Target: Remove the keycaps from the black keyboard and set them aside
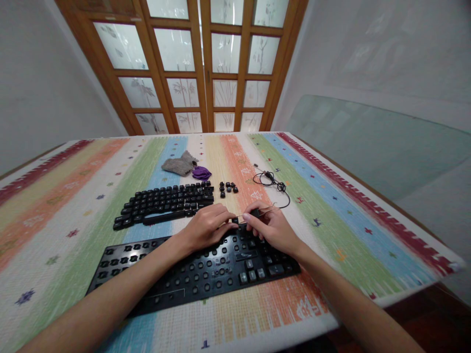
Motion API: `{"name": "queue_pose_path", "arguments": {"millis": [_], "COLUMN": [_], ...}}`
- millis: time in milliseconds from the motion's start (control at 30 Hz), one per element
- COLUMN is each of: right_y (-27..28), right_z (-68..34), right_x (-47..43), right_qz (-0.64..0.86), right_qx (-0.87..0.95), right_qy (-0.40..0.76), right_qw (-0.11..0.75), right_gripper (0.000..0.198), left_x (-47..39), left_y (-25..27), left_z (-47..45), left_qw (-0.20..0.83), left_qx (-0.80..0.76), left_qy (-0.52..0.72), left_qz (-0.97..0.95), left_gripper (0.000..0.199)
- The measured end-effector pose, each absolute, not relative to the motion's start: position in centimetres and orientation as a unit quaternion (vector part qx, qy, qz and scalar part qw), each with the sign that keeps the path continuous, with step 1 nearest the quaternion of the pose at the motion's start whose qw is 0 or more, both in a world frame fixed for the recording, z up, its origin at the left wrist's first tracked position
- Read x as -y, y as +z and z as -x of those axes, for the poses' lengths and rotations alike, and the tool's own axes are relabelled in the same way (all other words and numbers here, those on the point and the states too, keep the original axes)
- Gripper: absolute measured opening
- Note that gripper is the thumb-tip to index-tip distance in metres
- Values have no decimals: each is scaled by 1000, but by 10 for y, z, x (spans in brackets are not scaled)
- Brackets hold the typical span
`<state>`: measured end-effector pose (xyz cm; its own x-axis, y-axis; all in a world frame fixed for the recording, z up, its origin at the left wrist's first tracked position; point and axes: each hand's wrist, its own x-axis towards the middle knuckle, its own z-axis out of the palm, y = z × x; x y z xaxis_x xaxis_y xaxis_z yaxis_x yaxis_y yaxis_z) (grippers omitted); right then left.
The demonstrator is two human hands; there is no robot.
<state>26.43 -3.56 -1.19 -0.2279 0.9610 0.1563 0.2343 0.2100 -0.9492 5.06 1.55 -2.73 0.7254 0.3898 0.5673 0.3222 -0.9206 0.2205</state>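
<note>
A black keyboard (206,274) lies across the near side of the table, most of its keycaps off and its bare sockets showing. At its far edge, my left hand (208,223) is closed, with thumb and forefinger near a small black key (234,221); what they grip is hidden. My right hand (270,225) is closed over the right part of the keyboard. Its fingers pinch a thin wire (271,207) beside a small dark piece (255,213). A fine strand runs between the fingertips of both hands.
Beyond the keyboard, loose black keycaps (165,201) sit in rows, with several more keycaps (228,188) grouped to their right. Further back lie a grey cloth (179,164) and a purple cloth (201,173). A coiled black cable (274,181) rests on the striped tablecloth (73,230).
</note>
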Motion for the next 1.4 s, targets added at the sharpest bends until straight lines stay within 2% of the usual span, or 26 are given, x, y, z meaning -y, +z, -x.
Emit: {"name": "queue_pose_path", "arguments": {"millis": [267,733,1100,1400], "right_y": [-10,-9,-3,-1], "right_z": [-263,-265,-269,-275], "right_x": [35,34,36,35], "right_qz": [460,485,470,452], "right_qx": [648,653,667,671], "right_qy": [423,376,381,440], "right_qw": [434,444,433,389], "right_gripper": [21,20,21,25], "left_x": [-19,-51,-82,-90], "left_y": [-18,0,-19,-22], "left_z": [-48,-43,-65,-73], "left_qw": [61,-21,-97,-93], "left_qx": [-179,-204,-267,-300], "left_qy": [302,298,181,118], "left_qz": [-934,-932,-942,-942], "left_gripper": [17,18,14,14]}}
